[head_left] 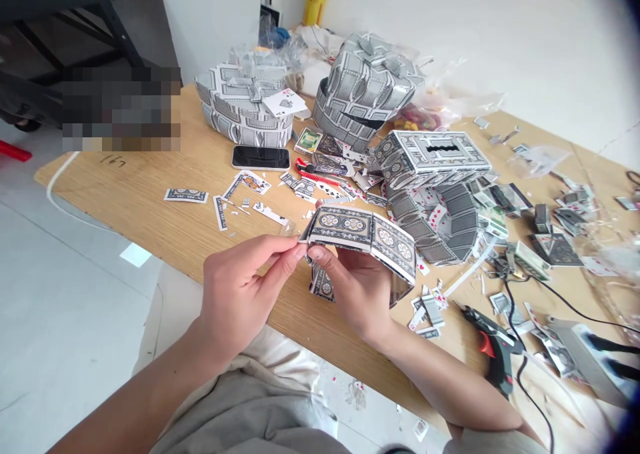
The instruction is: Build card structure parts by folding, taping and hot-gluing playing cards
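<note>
Above the table's front edge, a ring-like piece folded from patterned playing cards point(345, 225) is in both hands. My right hand point(361, 287) grips it from below and inside, its thumb pressed on the near left corner. My left hand point(250, 287) pinches a card edge at that same corner between thumb and index finger. Just beyond lie cut card strips point(270, 213), a red utility knife point(317, 173) and a phone point(261, 157). Right of the piece stands a round card bowl point(455, 224) with loose cards inside, and a card-covered box point(435, 154) rests on its rim.
Two woven card baskets point(245, 107) point(367, 84) stand at the back. A black hot glue gun point(493, 347) with a cable lies at the right front. Card scraps point(575, 207) and plastic bags point(537, 159) cover the right side. The wooden table point(125, 174) ends at the left above a tiled floor.
</note>
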Motion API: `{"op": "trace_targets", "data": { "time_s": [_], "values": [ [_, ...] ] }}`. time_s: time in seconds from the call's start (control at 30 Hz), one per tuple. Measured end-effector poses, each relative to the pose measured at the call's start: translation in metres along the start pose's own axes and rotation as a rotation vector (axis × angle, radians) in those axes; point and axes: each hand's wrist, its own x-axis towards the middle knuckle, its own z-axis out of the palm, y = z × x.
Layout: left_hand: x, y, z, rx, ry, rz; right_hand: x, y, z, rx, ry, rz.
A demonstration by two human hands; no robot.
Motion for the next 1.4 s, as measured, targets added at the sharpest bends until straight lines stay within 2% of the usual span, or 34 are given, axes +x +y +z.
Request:
{"op": "trace_targets", "data": {
  "time_s": [0.17, 0.63, 0.87, 1.03, 1.23, 1.4],
  "values": [
    [0.002, 0.001, -0.001, 0.034, -0.031, 0.003, 0.001, -0.004, 0.001, 0.014, 0.026, 0.03],
    [0.01, 0.005, -0.012, 0.013, -0.105, -0.066, 0.0, 0.005, -0.004, -0.021, -0.022, 0.034],
    [0.012, 0.008, -0.016, -0.018, -0.167, -0.08, 0.001, 0.0, 0.001, -0.009, 0.048, 0.046],
    [0.013, 0.008, -0.015, 0.054, -0.129, 0.008, 0.003, -0.001, 0.004, 0.041, 0.041, 0.005],
    [0.01, 0.007, -0.012, 0.172, -0.087, 0.122, 0.001, 0.005, -0.001, -0.01, 0.02, 0.038],
    [0.008, 0.01, -0.012, 0.142, -0.093, 0.066, 0.002, 0.002, 0.001, 0.009, 0.035, 0.025]
  ]
}}
